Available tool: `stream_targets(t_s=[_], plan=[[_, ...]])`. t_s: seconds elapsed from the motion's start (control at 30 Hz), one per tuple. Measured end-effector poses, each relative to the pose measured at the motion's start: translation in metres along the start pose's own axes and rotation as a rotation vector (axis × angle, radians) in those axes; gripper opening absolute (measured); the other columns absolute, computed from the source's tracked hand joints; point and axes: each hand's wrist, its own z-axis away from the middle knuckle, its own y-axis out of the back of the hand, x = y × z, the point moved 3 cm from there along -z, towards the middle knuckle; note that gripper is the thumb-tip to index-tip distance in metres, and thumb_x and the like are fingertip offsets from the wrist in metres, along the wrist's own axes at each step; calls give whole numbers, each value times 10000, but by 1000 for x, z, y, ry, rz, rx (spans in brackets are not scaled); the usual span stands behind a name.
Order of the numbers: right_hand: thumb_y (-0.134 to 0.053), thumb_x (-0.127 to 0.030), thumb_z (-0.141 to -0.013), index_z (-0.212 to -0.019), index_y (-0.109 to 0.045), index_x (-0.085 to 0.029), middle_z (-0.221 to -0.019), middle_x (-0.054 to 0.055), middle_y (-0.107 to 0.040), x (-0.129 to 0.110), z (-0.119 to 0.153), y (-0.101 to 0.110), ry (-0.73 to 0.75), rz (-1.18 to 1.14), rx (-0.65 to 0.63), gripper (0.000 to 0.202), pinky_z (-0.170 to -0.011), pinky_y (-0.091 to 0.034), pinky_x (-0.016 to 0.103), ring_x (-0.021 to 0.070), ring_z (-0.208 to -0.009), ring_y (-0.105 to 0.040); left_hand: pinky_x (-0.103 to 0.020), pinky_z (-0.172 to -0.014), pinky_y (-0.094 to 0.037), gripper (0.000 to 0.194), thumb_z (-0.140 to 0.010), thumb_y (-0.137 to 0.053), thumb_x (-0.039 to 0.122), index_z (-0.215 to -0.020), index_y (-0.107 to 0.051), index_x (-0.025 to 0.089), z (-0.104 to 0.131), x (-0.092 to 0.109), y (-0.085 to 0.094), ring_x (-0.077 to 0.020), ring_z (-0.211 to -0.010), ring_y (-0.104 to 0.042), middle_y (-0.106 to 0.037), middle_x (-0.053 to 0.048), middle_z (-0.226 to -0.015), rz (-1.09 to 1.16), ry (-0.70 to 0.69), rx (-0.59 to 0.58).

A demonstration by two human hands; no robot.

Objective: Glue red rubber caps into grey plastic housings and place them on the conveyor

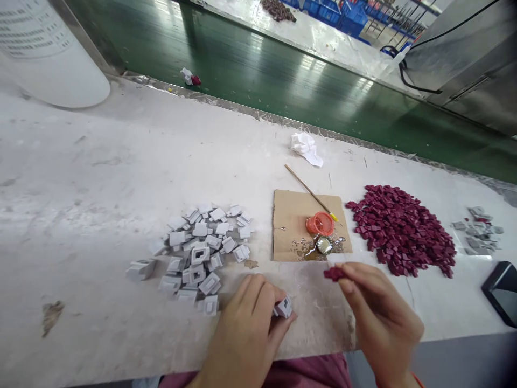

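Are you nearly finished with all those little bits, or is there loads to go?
Loads to go, it seems. Nothing looks surely done; the small grey pile at the far right might be, but I can't tell. The left hand holds a grey block, the right hand a dark red piece, held apart. Probably left: the heap of grey blocks and the big dark red pile.
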Motion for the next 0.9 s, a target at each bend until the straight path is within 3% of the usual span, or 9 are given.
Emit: stream_targets(t_s=[0.13,0.27,0.5,0.9], plan=[[-603,-42,-835,-1044,-656,-225,-951,4,-668,-14,25,-20,-66,-188,-105,283,-761,-565,174,98,-889,-641,-305,-624,-452,287,-785,-696,115,-909,-452,204,-1,1,0,-197,-736,-526,-522,1,-797,11,8,-21],[-606,-50,-840,-1057,-654,-219,-973,9,-671,-15,34,-31,-88,-193,-152,279,-806,-553,149,86,-914,-645,-300,-623,-448,226,-826,-650,131,-911,-452,198,0,1,1,-199,-740,-518,-507,-4,-789,12,0,-15],[-597,-44,-849,-1094,-634,-208,-1005,35,-656,-12,37,-32,-55,-186,-235,297,-832,-554,176,102,-946,-643,-301,-631,-453,197,-838,-620,127,-908,-449,196,0,0,0,-198,-740,-514,-504,-6,-791,11,8,-17],[-575,-33,-859,-1123,-622,-211,-959,51,-675,-25,25,-39,48,-175,-270,322,-801,-584,238,143,-931,-656,-300,-624,-482,171,-838,-606,123,-911,-482,216,-2,-3,3,-198,-736,-561,-555,-12,-791,57,34,-38]])
